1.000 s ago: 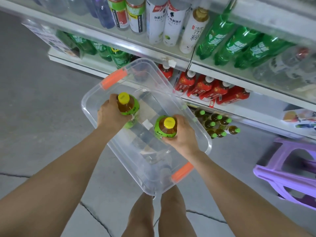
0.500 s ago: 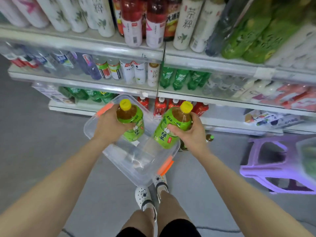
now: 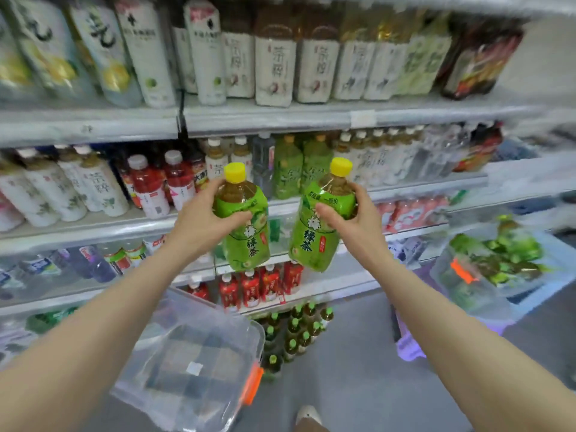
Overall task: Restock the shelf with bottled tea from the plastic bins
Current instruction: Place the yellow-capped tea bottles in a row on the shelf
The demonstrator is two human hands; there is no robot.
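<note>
Two bottles of green tea with yellow caps are held up in the air in front of the shelf (image 3: 311, 118), side by side and a little apart. The left bottle (image 3: 244, 226) tilts slightly, gripped at its shoulder by the left hand (image 3: 202, 218), whose fingers and thumb curl round it. The right bottle (image 3: 321, 226) leans with its cap to the right, and the right hand (image 3: 355, 219) wraps its upper part in the same way. Behind them, on the middle level, stand two more green-labelled bottles (image 3: 300, 169) among white-labelled ones. Below the left forearm a clear plastic bin (image 3: 199, 363) with an orange handle sits on the floor. At the right a second clear bin (image 3: 492, 269), blurred, holds green bottles. Small green-capped bottles (image 3: 296, 332) stand on the floor by the lowest shelf.
</note>
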